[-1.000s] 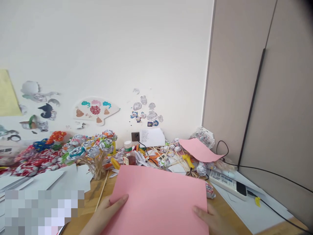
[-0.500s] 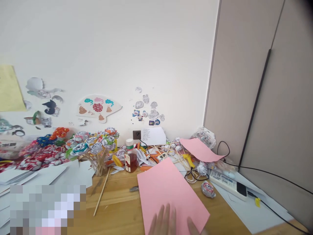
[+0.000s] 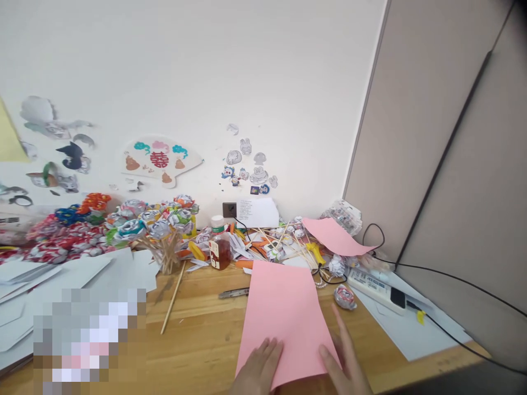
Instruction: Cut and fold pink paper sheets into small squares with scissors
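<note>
A sheet of pink paper (image 3: 284,312) lies on the wooden table in front of me, its long sides running away from me. My left hand (image 3: 259,365) rests flat on the sheet's near left part, fingers stretched out and close together. At the near right edge is my right hand (image 3: 348,359), thumb on the paper and index finger raised apart outside the edge. Its other fingers are mostly hidden. A utility knife (image 3: 234,293) lies against the sheet's left edge. Beyond the right hand sits a crumpled paper flower (image 3: 345,297).
A wooden stick (image 3: 173,299) and white paper sheets (image 3: 86,274) lie to the left. Behind stand a bottle of reddish liquid (image 3: 219,249) and paper flowers on sticks (image 3: 164,219). Another pink sheet (image 3: 337,237) and a power strip (image 3: 374,291) with cables are right.
The pink sheet has turned from slanted to nearly straight. My right hand has come to its right edge, and the left hand lies on its left part. The view has tilted down slightly.
</note>
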Available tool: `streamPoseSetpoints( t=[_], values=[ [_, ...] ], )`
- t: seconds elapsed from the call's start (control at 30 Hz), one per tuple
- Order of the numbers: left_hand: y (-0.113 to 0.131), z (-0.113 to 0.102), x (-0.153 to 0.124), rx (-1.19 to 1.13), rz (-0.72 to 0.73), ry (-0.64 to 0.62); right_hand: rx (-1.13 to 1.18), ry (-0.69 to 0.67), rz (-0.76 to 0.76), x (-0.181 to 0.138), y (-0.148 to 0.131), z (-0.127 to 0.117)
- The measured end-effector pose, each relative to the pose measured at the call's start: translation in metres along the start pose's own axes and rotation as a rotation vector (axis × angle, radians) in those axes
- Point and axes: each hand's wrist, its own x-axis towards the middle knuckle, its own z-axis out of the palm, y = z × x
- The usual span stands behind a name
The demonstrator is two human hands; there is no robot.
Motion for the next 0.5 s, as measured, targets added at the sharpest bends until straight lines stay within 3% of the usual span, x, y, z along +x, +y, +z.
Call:
streamPoseSetpoints(
  t=[0.07,0.23,0.37,0.5],
  values=[
    [-0.005,-0.005,0.0,-0.08,0.007,-0.071,-0.092,-0.04,-0.138,0.004,-0.006,-0.012],
    [-0.02,-0.005,0.006,-0.22,0.017,-0.12,-0.574,-0.321,-0.649,0.013,-0.015,-0.041],
    [-0.024,-0.018,0.011,-0.205,0.135,-0.138,-0.855,-0.347,-0.771,0.025,-0.017,-0.052],
    [-0.029,-0.033,0.012,-0.201,0.223,-0.222,-0.862,-0.42,-0.908,0.037,-0.017,-0.05]
  ],
)
